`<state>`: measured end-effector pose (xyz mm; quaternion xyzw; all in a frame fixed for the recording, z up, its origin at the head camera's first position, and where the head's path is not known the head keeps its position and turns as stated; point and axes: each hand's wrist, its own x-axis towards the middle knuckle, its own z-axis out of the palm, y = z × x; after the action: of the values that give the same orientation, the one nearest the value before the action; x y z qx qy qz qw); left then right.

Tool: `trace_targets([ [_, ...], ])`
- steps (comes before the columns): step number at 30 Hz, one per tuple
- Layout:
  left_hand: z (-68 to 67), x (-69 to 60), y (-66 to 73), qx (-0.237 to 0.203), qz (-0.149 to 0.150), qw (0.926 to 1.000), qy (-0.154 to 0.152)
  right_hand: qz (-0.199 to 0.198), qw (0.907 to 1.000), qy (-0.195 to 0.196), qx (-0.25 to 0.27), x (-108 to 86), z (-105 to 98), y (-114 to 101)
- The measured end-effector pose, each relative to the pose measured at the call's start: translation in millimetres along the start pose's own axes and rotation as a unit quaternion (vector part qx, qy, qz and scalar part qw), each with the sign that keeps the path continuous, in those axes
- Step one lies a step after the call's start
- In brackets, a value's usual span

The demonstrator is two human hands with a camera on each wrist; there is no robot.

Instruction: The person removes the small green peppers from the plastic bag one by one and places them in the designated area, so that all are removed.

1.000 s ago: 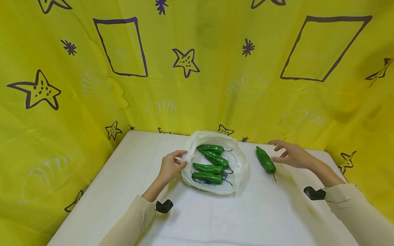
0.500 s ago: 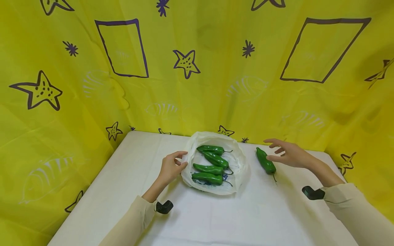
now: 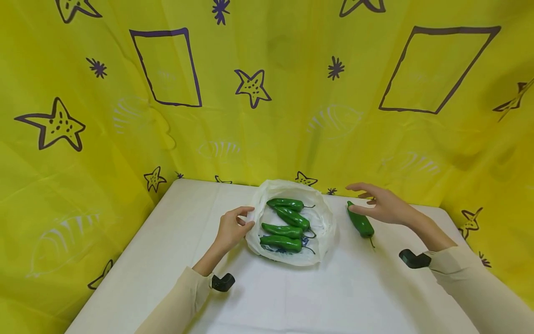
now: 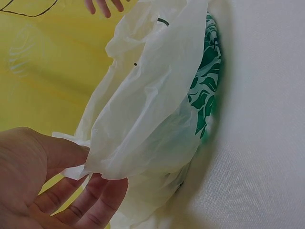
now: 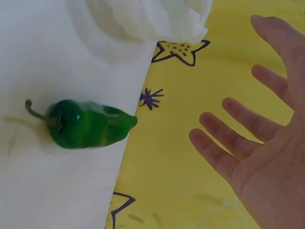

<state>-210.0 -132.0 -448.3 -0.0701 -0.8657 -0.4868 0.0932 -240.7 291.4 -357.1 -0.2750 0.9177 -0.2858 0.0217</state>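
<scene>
A whitish plastic bag (image 3: 327, 241) stands with its mouth spread wide near the back of the table. Several green peppers (image 3: 288, 230) lie inside it. My left hand (image 3: 231, 228) pinches the bag's left rim between thumb and fingers; the left wrist view shows the film (image 4: 143, 119) caught in that pinch. One more green pepper (image 3: 361, 223) lies on the table right of the bag, stem toward me. Above its far end hovers my right hand (image 3: 384, 204), holding nothing. In the right wrist view its fingers are spread, apart from the pepper (image 5: 90, 124).
A white cloth covers the table (image 3: 283, 297). Yellow curtains (image 3: 283, 130) printed with stars and fish hang behind and along both sides, close to the table's back edge. Dark devices (image 3: 223, 282) sit at both wrists.
My right hand has moved left, from beside the loose pepper to over its far end. The left hand keeps its grip on the bag, and the peppers stay put.
</scene>
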Motion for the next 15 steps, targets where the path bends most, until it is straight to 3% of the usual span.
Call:
trace_targets([
  [15,-0.1,-1.3,-0.2,-0.007,-0.004,1.0,-0.003,-0.046,0.9988,-0.002,0.018,29.7,12,-25],
])
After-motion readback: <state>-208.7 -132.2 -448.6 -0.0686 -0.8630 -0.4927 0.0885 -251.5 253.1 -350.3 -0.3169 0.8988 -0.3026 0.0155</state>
